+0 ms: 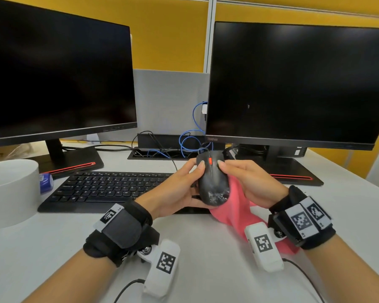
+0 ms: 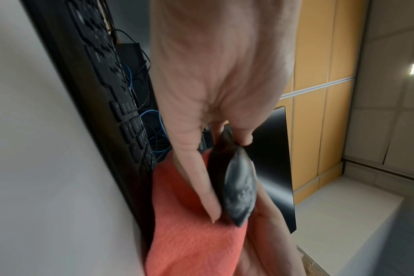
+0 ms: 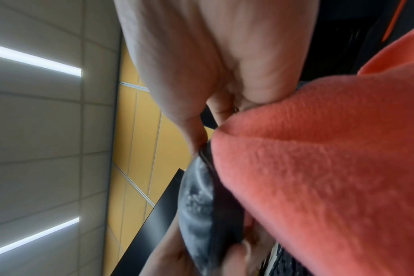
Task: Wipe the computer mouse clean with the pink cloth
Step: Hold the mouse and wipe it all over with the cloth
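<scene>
A black computer mouse [image 1: 212,182] with a red scroll wheel is held up off the desk, in front of the keyboard's right end. White smudges mark its rear [image 1: 217,196]. My left hand [image 1: 182,186] grips its left side, thumb on the left button. My right hand [image 1: 245,182] holds the pink cloth [image 1: 234,208] against the mouse's right side, thumb on the right button. The cloth hangs down onto the desk. The left wrist view shows the mouse [image 2: 239,186] edge-on between my fingers [image 2: 201,177], above the cloth [image 2: 194,239]. In the right wrist view the cloth [image 3: 319,168] covers most of the mouse [image 3: 199,201].
A black keyboard [image 1: 110,189] lies left of the hands. Two dark monitors [image 1: 57,73] [image 1: 297,82] stand behind on bases with red stripes. A white round container [image 1: 11,191] and a small blue object [image 1: 45,182] sit at far left. Blue and black cables [image 1: 190,141] tangle at the back.
</scene>
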Tool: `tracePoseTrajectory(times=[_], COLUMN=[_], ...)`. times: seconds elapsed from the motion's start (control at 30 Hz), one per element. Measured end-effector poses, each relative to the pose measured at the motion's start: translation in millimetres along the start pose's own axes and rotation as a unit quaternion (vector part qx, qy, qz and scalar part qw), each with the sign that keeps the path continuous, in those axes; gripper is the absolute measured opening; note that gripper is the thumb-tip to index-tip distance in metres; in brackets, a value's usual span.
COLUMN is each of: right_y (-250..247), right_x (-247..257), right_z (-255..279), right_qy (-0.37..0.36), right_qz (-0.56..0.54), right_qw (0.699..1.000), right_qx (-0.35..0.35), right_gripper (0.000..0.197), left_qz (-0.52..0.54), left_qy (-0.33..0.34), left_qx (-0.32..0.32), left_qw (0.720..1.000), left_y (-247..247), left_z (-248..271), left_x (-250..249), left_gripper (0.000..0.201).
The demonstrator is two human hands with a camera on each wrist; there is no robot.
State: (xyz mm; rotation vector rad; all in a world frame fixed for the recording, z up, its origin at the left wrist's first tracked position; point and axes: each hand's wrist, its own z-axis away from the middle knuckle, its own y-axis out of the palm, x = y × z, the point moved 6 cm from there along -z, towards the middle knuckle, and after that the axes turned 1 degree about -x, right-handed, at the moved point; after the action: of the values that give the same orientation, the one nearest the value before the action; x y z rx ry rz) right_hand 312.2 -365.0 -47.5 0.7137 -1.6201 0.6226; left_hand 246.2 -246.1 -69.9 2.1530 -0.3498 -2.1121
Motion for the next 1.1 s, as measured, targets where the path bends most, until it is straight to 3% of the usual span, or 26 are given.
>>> tracePoseTrajectory(times=[0.2, 0.37, 0.47, 0.57, 0.67, 0.77, 0.93, 1.1], right_y=[-4, -8, -10, -8, -6, -9, -31, -27], right_x=[1, 5, 4, 3, 2, 3, 5, 1], right_z=[-1, -1, -1, -1, 0, -1, -4, -4], right_qy=[0.021, 0.039, 0.046, 0.05, 0.051, 0.049, 0.058, 0.056], right_qz=[-0.04, -0.071, -0.065, -0.042, -0.018, -0.02, -0.052, -0.012], right_qw=[0.998, 0.996, 0.997, 0.998, 0.998, 0.999, 0.996, 0.998], right_qx=[-0.036, -0.025, -0.01, 0.008, 0.017, 0.013, -0.032, -0.004], right_gripper=[0.04, 0.039, 0.031, 0.031, 0.032, 0.035, 0.048, 0.064], left_qz=[0.012, -0.178, -0.297, -0.26, -0.259, -0.26, -0.206, -0.254], left_qy=[-0.058, -0.032, 0.023, 0.086, 0.082, 0.053, 0.06, 0.077], left_qx=[-0.015, 0.028, -0.021, -0.08, -0.109, -0.084, -0.005, -0.062], left_qw=[0.998, 0.983, 0.954, 0.958, 0.956, 0.96, 0.977, 0.962], left_y=[-9, -10, -11, -16, -20, -21, -16, -20], left_z=[-2, 1, 2, 2, 1, 1, -1, 1], left_x=[4, 1, -9, -18, -18, -15, -15, -17], left_gripper=[0.049, 0.019, 0.023, 0.037, 0.049, 0.049, 0.027, 0.035])
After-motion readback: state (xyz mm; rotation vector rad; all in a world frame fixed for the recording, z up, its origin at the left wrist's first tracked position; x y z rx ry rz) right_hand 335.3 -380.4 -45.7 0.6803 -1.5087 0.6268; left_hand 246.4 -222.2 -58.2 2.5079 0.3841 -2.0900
